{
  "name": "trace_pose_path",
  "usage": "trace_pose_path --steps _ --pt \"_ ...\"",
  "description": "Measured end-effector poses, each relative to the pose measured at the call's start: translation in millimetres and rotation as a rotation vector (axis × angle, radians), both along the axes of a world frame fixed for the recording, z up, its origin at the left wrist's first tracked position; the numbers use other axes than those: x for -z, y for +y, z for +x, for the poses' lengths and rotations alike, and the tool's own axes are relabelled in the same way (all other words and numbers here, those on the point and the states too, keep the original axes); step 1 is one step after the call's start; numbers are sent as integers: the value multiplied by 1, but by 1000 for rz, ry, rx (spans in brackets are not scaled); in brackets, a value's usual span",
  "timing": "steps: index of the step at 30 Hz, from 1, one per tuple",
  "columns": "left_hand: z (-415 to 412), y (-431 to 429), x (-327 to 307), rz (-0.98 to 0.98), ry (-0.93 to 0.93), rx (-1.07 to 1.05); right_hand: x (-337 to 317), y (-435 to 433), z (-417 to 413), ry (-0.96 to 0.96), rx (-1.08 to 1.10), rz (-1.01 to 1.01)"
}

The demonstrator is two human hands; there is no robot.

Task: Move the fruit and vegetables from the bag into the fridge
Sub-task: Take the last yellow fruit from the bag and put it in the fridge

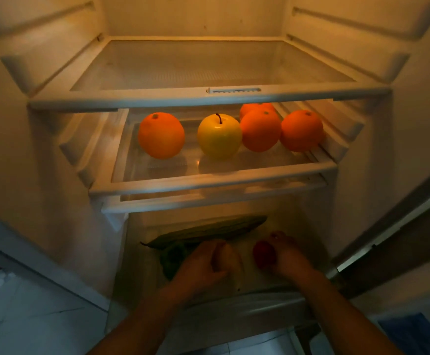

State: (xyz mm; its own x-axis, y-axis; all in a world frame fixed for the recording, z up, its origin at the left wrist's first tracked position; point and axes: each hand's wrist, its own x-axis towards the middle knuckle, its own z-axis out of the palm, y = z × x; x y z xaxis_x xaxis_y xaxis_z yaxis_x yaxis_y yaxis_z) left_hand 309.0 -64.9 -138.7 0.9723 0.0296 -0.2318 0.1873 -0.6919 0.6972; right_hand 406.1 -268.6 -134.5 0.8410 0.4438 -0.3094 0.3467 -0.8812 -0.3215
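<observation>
Both my hands reach into the dim bottom compartment of the open fridge. My left hand [203, 262] is closed around a pale brownish item [228, 257] that I cannot identify. My right hand [289, 254] grips a small red fruit or vegetable [262, 253]. Behind them lie a long green bumpy gourd [208, 230] and a dark green leafy vegetable [174, 257]. On the middle shelf [208, 184] sit several oranges, one at the left [161, 135], and a yellow apple [219, 135]. The bag is out of view.
The top glass shelf [208, 97] holds nothing. The fridge walls stand close on both sides, and the door's edge [398, 226] runs along the right. A pale tiled floor [29, 316] shows at lower left, something blue [413, 334] at lower right.
</observation>
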Motion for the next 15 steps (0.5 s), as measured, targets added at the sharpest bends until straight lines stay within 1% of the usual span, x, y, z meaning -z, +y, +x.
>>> trace_pose_path --steps 3,5,8,10,12,13,15 --pt "16 -7 2 53 65 30 -13 -6 -5 45 20 54" --pt "29 -11 1 84 127 45 -18 -9 -9 32 32 92" --pt "43 -15 2 247 259 128 -20 -14 -13 7 89 161" --pt "48 -15 4 329 301 143 -25 -15 -19 12 95 150" --pt "48 -14 0 341 283 113 -30 -14 -24 18 94 147" --pt "44 -14 -4 334 244 105 -33 -13 -27 20 93 158" --pt "25 -10 -18 324 93 125 -36 -11 -35 7 79 213"
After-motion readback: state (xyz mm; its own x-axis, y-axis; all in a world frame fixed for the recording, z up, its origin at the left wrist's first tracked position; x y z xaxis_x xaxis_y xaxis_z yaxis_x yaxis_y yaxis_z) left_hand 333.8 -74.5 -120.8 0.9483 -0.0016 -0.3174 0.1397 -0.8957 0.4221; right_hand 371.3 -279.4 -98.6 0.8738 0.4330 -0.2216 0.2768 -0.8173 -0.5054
